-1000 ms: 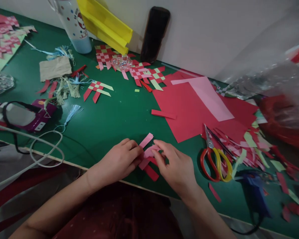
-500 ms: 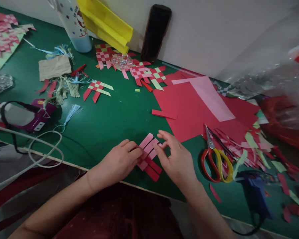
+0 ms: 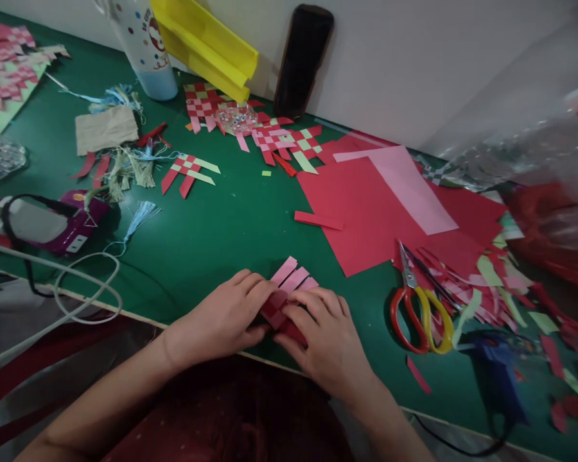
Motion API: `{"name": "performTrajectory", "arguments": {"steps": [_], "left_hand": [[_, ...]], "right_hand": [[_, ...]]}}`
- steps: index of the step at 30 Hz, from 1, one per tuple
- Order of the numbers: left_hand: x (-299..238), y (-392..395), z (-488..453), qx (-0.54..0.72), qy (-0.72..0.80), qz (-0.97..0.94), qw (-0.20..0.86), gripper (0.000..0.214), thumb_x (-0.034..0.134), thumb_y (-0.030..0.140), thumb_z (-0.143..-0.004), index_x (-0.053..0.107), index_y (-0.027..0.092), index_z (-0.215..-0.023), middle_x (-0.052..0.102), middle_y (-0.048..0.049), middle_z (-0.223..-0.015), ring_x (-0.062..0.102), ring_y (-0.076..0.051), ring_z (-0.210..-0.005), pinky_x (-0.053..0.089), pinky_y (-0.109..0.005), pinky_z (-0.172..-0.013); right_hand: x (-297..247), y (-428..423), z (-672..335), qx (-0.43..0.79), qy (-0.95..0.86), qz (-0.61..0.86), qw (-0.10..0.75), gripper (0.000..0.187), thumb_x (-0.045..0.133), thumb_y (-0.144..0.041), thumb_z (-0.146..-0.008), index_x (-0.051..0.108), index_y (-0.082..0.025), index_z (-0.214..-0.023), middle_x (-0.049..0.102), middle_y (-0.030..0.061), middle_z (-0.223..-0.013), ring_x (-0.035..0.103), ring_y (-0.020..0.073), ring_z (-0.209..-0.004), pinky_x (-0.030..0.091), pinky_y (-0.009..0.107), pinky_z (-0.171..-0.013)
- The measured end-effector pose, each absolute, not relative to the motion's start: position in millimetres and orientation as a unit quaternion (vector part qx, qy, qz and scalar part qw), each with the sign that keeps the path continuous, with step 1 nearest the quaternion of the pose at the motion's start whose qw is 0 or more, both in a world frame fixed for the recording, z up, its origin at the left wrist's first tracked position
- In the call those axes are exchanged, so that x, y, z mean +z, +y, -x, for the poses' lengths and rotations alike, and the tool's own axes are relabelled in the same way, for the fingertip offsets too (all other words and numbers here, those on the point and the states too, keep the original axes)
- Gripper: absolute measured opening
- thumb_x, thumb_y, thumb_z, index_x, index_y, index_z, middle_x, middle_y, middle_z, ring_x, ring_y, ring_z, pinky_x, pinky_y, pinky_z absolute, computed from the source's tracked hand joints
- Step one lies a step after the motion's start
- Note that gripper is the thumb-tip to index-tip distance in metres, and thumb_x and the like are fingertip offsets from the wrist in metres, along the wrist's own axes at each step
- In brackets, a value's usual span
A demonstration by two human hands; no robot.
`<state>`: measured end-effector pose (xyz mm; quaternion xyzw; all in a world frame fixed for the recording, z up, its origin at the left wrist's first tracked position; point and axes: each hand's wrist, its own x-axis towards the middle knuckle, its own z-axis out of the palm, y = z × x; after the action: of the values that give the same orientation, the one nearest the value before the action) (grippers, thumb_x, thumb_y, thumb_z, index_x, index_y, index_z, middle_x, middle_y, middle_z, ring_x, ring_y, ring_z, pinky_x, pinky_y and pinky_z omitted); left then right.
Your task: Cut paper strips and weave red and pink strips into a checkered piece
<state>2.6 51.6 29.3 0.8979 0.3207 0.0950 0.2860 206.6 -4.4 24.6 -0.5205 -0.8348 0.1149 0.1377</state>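
A small piece of woven paper strips (image 3: 289,281), pink crossed with red, lies between my two hands near the table's front edge. My left hand (image 3: 236,308) grips its left side with fingers and thumb closed. My right hand (image 3: 322,327) is closed on the lower right part, over the red strips, which it mostly hides. The pink strip ends stick out at the top, side by side with narrow gaps. Right of my right hand lie scissors (image 3: 421,314) with one red and one yellow handle.
Red paper sheets (image 3: 361,218) with a pink piece (image 3: 409,186) lie behind on the green table. Paper scraps (image 3: 481,301) and a blue glue gun (image 3: 498,372) are at right. Finished woven fish (image 3: 190,168), tassels (image 3: 139,218), a bottle (image 3: 157,80) and a phone (image 3: 303,61) stand or lie farther back.
My right hand has moved down and left, from beside the pink strip ends onto the red strips, and its fingers have closed there. My left hand stays on the weave.
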Motion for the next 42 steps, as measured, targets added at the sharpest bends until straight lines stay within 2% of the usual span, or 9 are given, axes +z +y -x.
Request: {"name": "performTrajectory", "arguments": {"steps": [7,14,17,22,28,33,38,42], "left_hand": [[29.2,50.8,-1.8,0.091,0.322,-0.903,0.271,0.031,0.049,0.009,-0.08,0.049,0.015,-0.111,0.057,-0.0082,-0.103,0.051,-0.023,-0.095,0.044,-0.04,-0.089],[22.9,49.8,-5.3,0.099,0.349,-0.895,0.261,0.021,0.051,0.023,-0.092,0.051,0.016,-0.112,0.059,-0.0078,-0.102,0.053,-0.023,-0.094,0.046,-0.039,-0.084],[23.1,49.9,-8.1,0.099,0.345,-0.898,0.255,0.022,0.053,0.025,-0.093,0.052,0.016,-0.113,0.061,-0.0074,-0.103,0.054,-0.023,-0.096,0.046,-0.04,-0.086],[22.6,50.1,-10.1,0.075,0.342,-0.909,0.226,0.019,0.05,0.019,-0.094,0.053,0.015,-0.112,0.062,-0.0071,-0.103,0.055,-0.023,-0.098,0.046,-0.04,-0.089],[20.3,50.0,-9.6,0.09,0.321,-0.92,0.205,0.017,0.047,0.016,-0.094,0.055,0.017,-0.11,0.062,-0.0072,-0.106,0.056,-0.021,-0.096,0.046,-0.039,-0.088],[23.9,49.5,-10.1,0.103,0.329,-0.915,0.208,0.019,0.043,0.013,-0.094,0.055,0.016,-0.108,0.062,-0.0071,-0.103,0.056,-0.021,-0.094,0.046,-0.04,-0.088],[22.1,48.9,-8.7,0.102,0.333,-0.909,0.23,0.02,0.049,0.02,-0.094,0.053,0.016,-0.113,0.061,-0.0081,-0.105,0.054,-0.023,-0.097,0.046,-0.04,-0.088],[21.8,47.9,-8.4,0.109,0.352,-0.897,0.243,0.022,0.052,0.019,-0.092,0.051,0.015,-0.114,0.059,-0.0085,-0.104,0.053,-0.024,-0.097,0.047,-0.041,-0.087]], "right_hand": [[20.6,0.7,-204.4,0.078,-0.825,0.534,0.168,0.019,0.063,-0.034,-0.086,0.065,-0.021,-0.099,0.066,0.0066,-0.11,0.051,0.0252,-0.103,0.038,0.041,-0.086],[20.5,-0.4,-217.6,0.085,-0.806,0.558,0.175,0.027,0.061,-0.045,-0.087,0.066,-0.021,-0.1,0.068,0.007,-0.101,0.054,0.0243,-0.1,0.041,0.038,-0.082],[19.3,-1.2,-227.0,0.069,-0.783,0.588,0.192,0.024,0.056,-0.039,-0.092,0.066,-0.018,-0.098,0.068,0.0082,-0.097,0.056,0.024,-0.095,0.042,0.038,-0.083],[14.3,3.4,-238.2,0.033,-0.772,0.608,0.181,0.024,0.053,-0.032,-0.093,0.065,-0.017,-0.107,0.067,0.0113,-0.104,0.058,0.0253,-0.096,0.046,0.041,-0.083],[16.0,14.8,-235.8,0.018,-0.799,0.582,0.151,0.025,0.049,-0.026,-0.095,0.067,-0.02,-0.112,0.068,0.0098,-0.114,0.057,0.0254,-0.102,0.046,0.043,-0.085],[17.9,18.7,-231.0,0.02,-0.804,0.582,0.119,0.027,0.049,-0.03,-0.095,0.066,-0.02,-0.113,0.066,0.0086,-0.121,0.055,0.0273,-0.105,0.045,0.041,-0.081],[15.6,10.2,-222.2,0.017,-0.798,0.589,0.127,0.048,0.049,-0.048,-0.093,0.058,-0.013,-0.125,0.061,0.0135,-0.129,0.051,0.0306,-0.116,0.043,0.045,-0.089],[14.8,6.4,-216.1,0.033,-0.807,0.577,0.123,0.049,0.051,-0.05,-0.092,0.057,-0.015,-0.126,0.06,0.0131,-0.13,0.049,0.0314,-0.119,0.039,0.047,-0.093]]}}
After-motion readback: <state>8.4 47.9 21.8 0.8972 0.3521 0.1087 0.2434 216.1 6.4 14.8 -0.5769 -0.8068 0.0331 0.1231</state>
